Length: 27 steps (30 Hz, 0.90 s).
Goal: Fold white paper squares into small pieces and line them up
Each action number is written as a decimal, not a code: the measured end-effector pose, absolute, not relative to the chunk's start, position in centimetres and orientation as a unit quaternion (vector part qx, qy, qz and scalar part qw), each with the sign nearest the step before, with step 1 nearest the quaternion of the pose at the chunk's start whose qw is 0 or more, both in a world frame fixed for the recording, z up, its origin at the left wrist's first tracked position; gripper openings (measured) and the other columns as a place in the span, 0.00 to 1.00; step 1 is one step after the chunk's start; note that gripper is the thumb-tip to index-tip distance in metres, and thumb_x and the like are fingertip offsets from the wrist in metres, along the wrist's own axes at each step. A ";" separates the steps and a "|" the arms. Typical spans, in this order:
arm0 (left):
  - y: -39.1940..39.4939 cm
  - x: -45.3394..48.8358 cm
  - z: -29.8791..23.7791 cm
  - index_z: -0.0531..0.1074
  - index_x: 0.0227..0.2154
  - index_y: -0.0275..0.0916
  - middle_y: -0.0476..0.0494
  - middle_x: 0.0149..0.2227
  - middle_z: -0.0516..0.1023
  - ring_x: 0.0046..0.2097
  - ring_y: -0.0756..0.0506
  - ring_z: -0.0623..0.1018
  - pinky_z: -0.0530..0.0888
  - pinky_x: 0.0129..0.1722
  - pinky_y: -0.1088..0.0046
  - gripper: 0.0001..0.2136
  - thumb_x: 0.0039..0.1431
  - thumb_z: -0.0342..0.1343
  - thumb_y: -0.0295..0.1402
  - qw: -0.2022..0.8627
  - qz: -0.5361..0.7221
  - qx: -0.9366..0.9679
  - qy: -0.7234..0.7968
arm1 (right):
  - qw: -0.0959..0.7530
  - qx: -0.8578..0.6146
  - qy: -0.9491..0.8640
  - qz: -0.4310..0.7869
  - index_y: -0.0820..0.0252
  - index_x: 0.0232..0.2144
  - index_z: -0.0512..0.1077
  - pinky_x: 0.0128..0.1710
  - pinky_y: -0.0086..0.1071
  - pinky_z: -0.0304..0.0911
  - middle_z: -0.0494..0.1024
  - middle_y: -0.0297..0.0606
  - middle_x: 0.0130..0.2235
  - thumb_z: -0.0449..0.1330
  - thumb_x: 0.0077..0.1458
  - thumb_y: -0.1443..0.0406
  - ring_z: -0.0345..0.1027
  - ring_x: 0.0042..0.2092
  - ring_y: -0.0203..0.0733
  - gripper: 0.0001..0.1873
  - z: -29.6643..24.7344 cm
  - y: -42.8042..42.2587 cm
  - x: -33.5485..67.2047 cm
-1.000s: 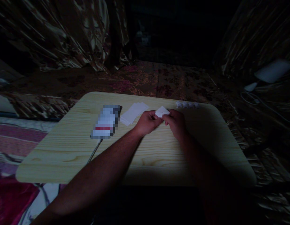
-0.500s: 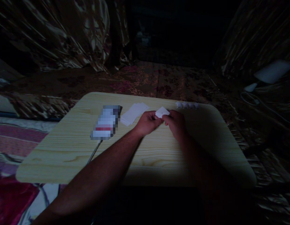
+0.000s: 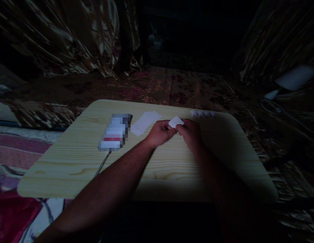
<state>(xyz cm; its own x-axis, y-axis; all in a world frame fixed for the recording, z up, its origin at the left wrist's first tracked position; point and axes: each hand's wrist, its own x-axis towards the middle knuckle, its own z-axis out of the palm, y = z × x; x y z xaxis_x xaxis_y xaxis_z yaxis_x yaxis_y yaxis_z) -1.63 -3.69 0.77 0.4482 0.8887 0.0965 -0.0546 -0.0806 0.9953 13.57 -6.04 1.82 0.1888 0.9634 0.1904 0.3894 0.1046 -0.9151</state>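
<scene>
A small folded piece of white paper (image 3: 175, 121) is held between both hands above the far half of the wooden table (image 3: 172, 162). My left hand (image 3: 159, 132) is closed on its left side, and my right hand (image 3: 191, 131) pinches its right side with the thumb on the lower edge. Fingers behind the paper are hidden. A fanned stack of white paper sheets (image 3: 146, 123) lies just left of my left hand. Beyond my right hand, several small folded paper pieces (image 3: 202, 113) stand in a row near the far edge.
A phone (image 3: 115, 131) with a blurred screen lies at the left, a white cable (image 3: 102, 164) running from it toward the near edge. Past the table's right side are a white lamp (image 3: 296, 77) and its cord. Patterned curtains (image 3: 96, 33) hang behind.
The paper in my hands has shifted very slightly to the right and tilted a little. Both hands keep their grip; the other things stay where they were.
</scene>
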 end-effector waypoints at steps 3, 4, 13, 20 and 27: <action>-3.6 -1.6 0.7 0.70 0.25 0.35 0.55 0.19 0.64 0.21 0.56 0.59 0.55 0.22 0.77 0.10 0.47 0.63 0.36 0.587 0.401 0.617 0.336 | 0.481 -0.593 -0.577 0.289 0.60 0.28 0.75 0.25 0.28 0.56 0.72 0.31 0.21 0.60 0.47 0.61 0.64 0.26 0.37 0.08 1.7 -6.0 13.7; -3.6 -1.6 0.7 0.70 0.25 0.34 0.55 0.19 0.64 0.21 0.56 0.58 0.55 0.22 0.77 0.10 0.48 0.63 0.36 0.586 0.401 0.619 0.336 | 0.480 -0.593 -0.578 0.288 0.60 0.28 0.75 0.25 0.28 0.56 0.72 0.31 0.21 0.60 0.47 0.61 0.64 0.26 0.37 0.09 1.7 -6.0 13.7; -3.6 -1.6 0.5 0.70 0.25 0.34 0.55 0.19 0.64 0.22 0.56 0.58 0.55 0.22 0.77 0.11 0.47 0.63 0.36 0.583 0.401 0.623 0.333 | 0.476 -0.606 -0.568 0.288 0.61 0.27 0.75 0.25 0.28 0.56 0.72 0.30 0.21 0.60 0.45 0.60 0.64 0.25 0.36 0.09 1.8 -5.9 13.6; -3.5 -1.5 0.4 0.71 0.26 0.33 0.54 0.20 0.65 0.22 0.56 0.59 0.55 0.23 0.77 0.11 0.47 0.64 0.36 0.588 0.402 0.621 0.327 | 0.482 -0.598 -0.573 0.286 0.60 0.25 0.73 0.24 0.27 0.54 0.70 0.29 0.20 0.58 0.46 0.61 0.62 0.25 0.35 0.08 1.7 -6.0 13.5; -3.5 -1.5 0.3 0.71 0.25 0.34 0.54 0.21 0.66 0.22 0.56 0.60 0.55 0.22 0.77 0.10 0.48 0.64 0.36 0.590 0.404 0.619 0.326 | 0.483 -0.599 -0.576 0.275 0.60 0.24 0.70 0.25 0.27 0.54 0.70 0.30 0.21 0.58 0.48 0.60 0.62 0.25 0.35 0.08 1.6 -6.0 13.4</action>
